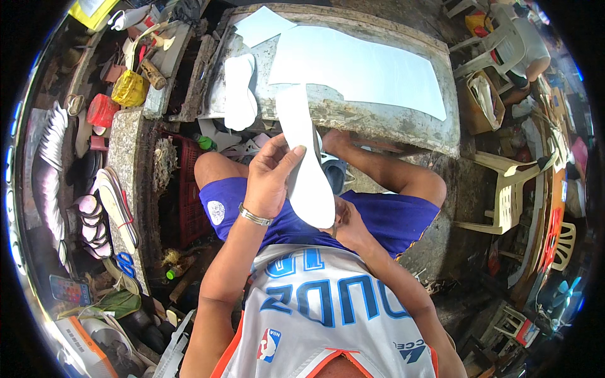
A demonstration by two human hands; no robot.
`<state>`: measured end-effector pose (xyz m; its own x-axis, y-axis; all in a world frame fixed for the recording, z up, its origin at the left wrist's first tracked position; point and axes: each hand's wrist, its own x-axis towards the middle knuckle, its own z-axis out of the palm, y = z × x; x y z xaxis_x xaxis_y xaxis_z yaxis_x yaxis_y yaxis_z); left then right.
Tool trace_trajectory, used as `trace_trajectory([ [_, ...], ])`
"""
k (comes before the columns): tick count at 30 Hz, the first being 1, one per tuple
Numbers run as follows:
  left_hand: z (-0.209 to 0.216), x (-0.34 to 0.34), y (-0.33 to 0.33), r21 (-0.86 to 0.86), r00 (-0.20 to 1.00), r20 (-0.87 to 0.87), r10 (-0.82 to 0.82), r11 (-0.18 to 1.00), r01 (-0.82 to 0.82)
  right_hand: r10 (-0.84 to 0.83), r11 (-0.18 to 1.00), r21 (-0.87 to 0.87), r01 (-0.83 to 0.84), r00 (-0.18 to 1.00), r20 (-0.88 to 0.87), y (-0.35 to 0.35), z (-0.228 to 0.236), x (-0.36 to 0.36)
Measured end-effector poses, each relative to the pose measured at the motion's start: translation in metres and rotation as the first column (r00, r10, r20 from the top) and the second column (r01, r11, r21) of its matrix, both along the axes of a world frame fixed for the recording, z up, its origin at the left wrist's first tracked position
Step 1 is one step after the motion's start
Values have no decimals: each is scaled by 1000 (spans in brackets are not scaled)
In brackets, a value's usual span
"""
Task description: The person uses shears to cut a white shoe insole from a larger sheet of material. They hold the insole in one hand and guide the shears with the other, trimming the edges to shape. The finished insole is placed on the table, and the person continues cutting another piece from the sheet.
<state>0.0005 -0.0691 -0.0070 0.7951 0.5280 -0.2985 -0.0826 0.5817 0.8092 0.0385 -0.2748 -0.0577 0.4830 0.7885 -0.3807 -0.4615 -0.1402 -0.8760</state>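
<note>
Insole (309,173) pinched in left hand (272,170).

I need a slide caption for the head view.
Left hand grips a white sole cutout, right hand at its near end, before a worktable.

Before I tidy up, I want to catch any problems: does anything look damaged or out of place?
The table looks worn, its near edge blotched with dark stains, unlike the white sheet on it. At far left, a phone lies amid clutter, an odd spot. The white sole-shaped piece in the left hand shows no obvious damage.
</note>
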Motion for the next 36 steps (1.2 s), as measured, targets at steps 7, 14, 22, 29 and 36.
trace_trajectory([
  [7, -6, -4, -11, 169, 998, -56, -5, 986, 14, -30, 999, 34, 29, 999, 38, 3, 1, 5],
  [14, -6, -5, -12, 165, 997, -72, -17, 986, 29, -81, 994, 81, 80, 997, 3, 5, -6, 3],
  [22, -4, -5, -13, 135, 997, -73, -21, 990, 30, -128, 985, 116, 131, 991, -31, 4, -6, 0],
  [29, -6, -6, -15, 121, 998, -58, -16, 992, 22, -152, 980, 120, 156, 988, -37, 4, -10, -4],
  [36, -2, -5, -12, 168, 994, -94, -48, 984, 63, -143, 987, 73, 144, 990, -14, 3, -6, -7],
])
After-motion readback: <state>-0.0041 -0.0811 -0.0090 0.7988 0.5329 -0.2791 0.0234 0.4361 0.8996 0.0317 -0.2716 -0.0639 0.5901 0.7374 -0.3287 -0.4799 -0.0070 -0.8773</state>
